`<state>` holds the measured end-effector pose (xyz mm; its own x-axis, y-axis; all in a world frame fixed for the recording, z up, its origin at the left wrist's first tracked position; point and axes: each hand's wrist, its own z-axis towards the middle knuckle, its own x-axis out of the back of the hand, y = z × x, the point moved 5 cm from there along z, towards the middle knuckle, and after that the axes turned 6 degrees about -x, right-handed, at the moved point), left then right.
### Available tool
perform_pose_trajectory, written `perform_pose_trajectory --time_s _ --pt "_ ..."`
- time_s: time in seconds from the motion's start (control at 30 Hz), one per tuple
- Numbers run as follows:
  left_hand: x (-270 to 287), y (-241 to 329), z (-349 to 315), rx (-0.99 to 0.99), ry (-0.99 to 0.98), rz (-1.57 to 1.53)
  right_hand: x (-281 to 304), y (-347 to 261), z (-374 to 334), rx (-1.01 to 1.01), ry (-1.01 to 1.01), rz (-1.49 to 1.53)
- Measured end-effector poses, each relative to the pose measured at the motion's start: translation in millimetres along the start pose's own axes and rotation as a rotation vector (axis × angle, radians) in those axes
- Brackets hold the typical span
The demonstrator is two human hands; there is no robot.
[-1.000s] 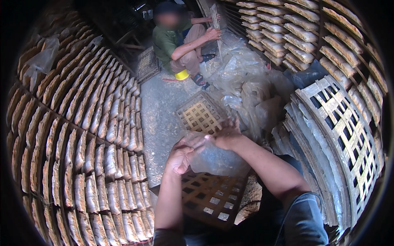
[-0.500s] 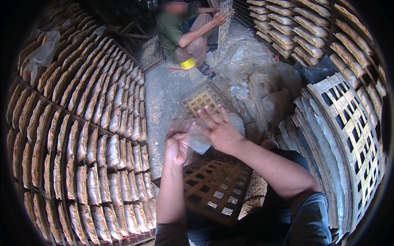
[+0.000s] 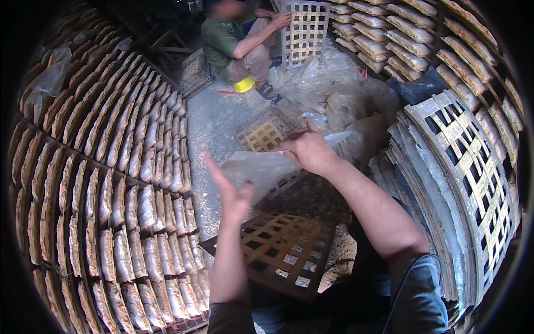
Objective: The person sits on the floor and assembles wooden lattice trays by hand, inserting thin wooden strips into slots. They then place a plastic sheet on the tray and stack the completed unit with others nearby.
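Observation:
My right hand (image 3: 312,149) pinches the edge of a clear plastic sheet (image 3: 258,168) between thumb and fingers. The sheet stretches leftward to my left hand (image 3: 229,189), whose index finger points out with the thumb apart; it looks open, somewhat blurred, beside the sheet's left end. Under both forearms a brown woven lattice tray (image 3: 281,247) lies tilted over my lap. Beyond the sheet, a smaller lattice tray (image 3: 266,137) rests on the floor, partly covered by my right hand and the plastic.
A stack of lattice trays with plastic between them (image 3: 467,183) stands at my right. Crumpled plastic sheets (image 3: 356,100) heap on the floor. Racks of filled slabs (image 3: 128,200) line the left. Ahead, a seated person (image 3: 225,42) holds a lattice tray (image 3: 305,34) upright.
My hands have moved apart, the left one opening and the right one closing on the sheet's edge, which now spreads wider. The other person's tray has turned to face me.

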<state>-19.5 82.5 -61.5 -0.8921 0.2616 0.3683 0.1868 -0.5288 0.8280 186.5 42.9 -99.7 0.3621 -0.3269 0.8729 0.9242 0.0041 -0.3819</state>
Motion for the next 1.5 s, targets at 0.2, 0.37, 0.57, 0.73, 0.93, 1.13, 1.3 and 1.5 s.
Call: perform_pose_trajectory --time_s 0.2,0.37,0.57,0.73,0.93,1.13,1.3,1.5 --pt "-29 -1 -2 -0.294 -0.292 0.758 -4 -19 -3 0.219 -0.015 0.009" --pt "-9 -21 2 -0.331 -0.126 0.776 -4 -25 -3 0.195 -0.145 -0.067" --pt "5 -34 7 -0.224 -0.041 0.835 15 21 -5 -0.016 -0.236 -0.240" --pt "17 -37 8 0.091 -0.149 1.004 31 30 -5 -0.117 -0.194 -0.351" --pt "-26 3 -2 -0.414 -0.058 0.894 22 5 -9 0.079 -0.067 -0.175" --pt "-29 -12 -1 -0.272 -0.336 0.647 29 -30 -10 0.205 -0.019 0.035" --pt "-17 -19 0 -0.230 -0.278 0.723 31 -6 -1 0.108 0.060 0.114" --pt "-29 6 1 -0.436 -0.177 0.551 29 -23 -1 0.199 0.107 0.288"
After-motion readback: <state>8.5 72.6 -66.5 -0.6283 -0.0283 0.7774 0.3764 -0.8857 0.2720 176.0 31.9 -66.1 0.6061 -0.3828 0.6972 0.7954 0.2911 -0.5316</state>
